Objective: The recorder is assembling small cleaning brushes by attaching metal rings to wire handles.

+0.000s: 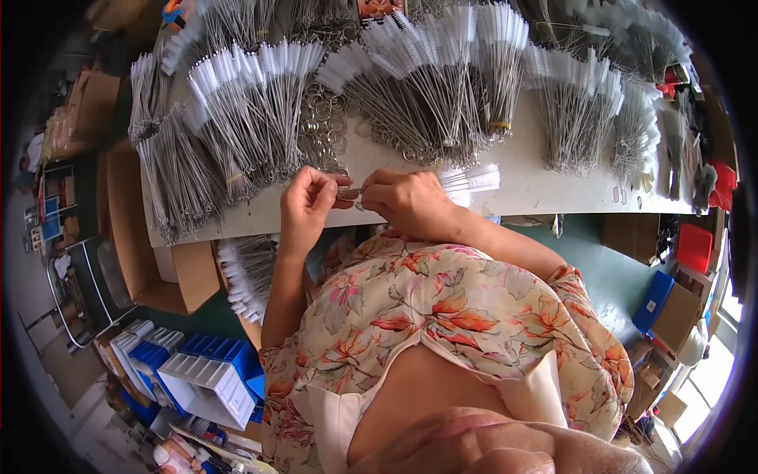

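My left hand point(306, 204) pinches a small metal ring at its fingertips, close to the table's near edge. My right hand point(407, 201) grips a small bunch of thin wire brushes point(470, 180) with white bristle tips that point to the right. The two hands meet at the brushes' looped wire ends. Loose metal rings point(320, 118) lie in a pile just beyond my left hand.
Many fanned bundles of wire brushes point(426, 87) cover the white table point(545, 189). A cardboard box point(138, 237) with more brushes stands at the left. Blue and white plastic bins point(197, 371) sit on the floor at lower left, red and blue boxes at right.
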